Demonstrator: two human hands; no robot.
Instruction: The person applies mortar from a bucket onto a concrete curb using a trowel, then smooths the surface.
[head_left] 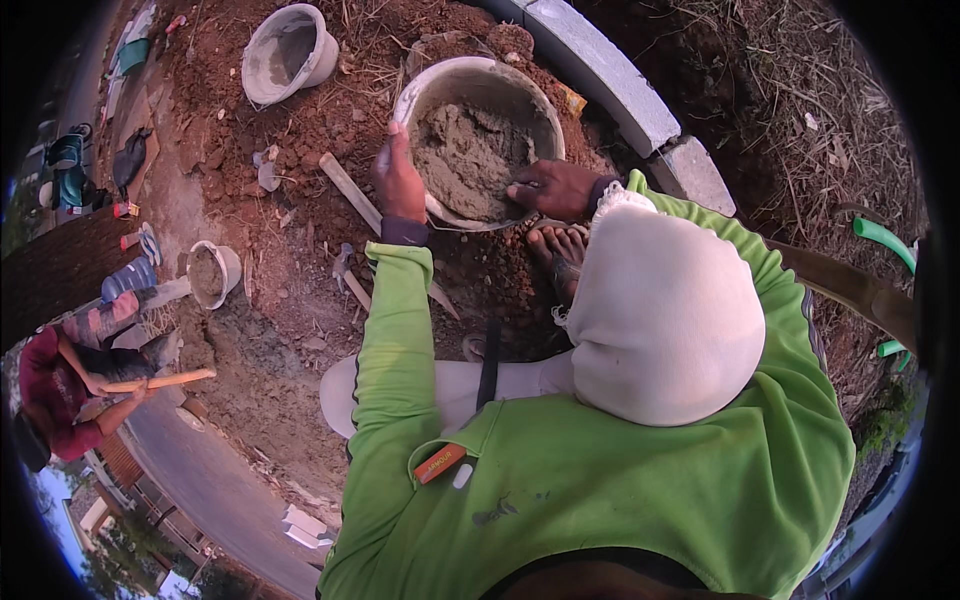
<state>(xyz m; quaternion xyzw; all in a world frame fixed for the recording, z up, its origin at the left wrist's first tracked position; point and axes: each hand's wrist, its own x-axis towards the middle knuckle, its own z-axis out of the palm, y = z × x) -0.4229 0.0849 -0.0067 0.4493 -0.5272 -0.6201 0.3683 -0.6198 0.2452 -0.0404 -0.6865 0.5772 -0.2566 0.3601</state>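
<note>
One bucket (472, 80) on soil (350, 125) beside kerb (605, 65); mortar (465, 150) looks mixed, much left inside. Left hand (400, 182) grips its left edge; right hand (555, 188) at mortar's right edge, grip cannot be told.

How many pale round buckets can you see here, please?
3: the front bucket at the left hand, the upper-left bucket, and the mid-left bucket near the co-worker. Others may be hidden.
</note>
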